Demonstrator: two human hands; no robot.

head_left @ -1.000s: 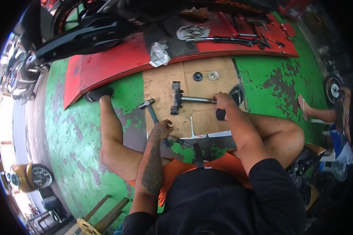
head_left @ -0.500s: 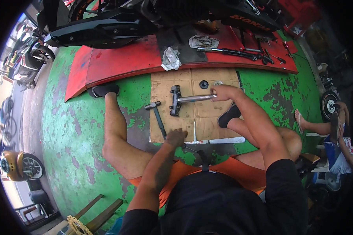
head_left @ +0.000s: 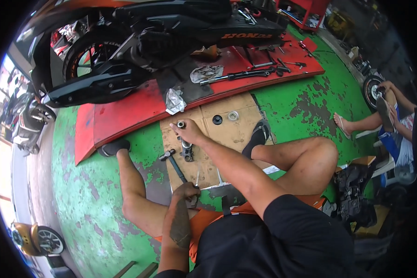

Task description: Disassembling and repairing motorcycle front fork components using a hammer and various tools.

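Note:
My right hand (head_left: 190, 132) is closed around the upper end of a metal steering stem (head_left: 186, 153). The open end of its tube shows at the fingers, and its dark clamp rests on the cardboard (head_left: 204, 176). My left hand (head_left: 186, 191) is curled low by the cardboard's near edge. A hammer (head_left: 175, 165) lies with its head at the left and its handle running to that hand. A thin pale rod (head_left: 198, 178) sticks out beside the left fingers; what they grip is partly hidden. Farther off lie a black round cap (head_left: 217, 119) and a pale metal ring (head_left: 233, 116).
A red platform (head_left: 125, 116) spans the far side, bearing a motorcycle (head_left: 171, 46), a crumpled rag (head_left: 175, 101), a fork tube (head_left: 236, 75) and tools. At right, another person's bare foot (head_left: 342, 125) rests on the green floor. A gold wheeled machine stands at lower left.
The view has turned and shifted. The steering stem, earlier lying sideways, now stands up with its tube end toward me in my right hand. My left hand has moved nearer the hammer's handle end.

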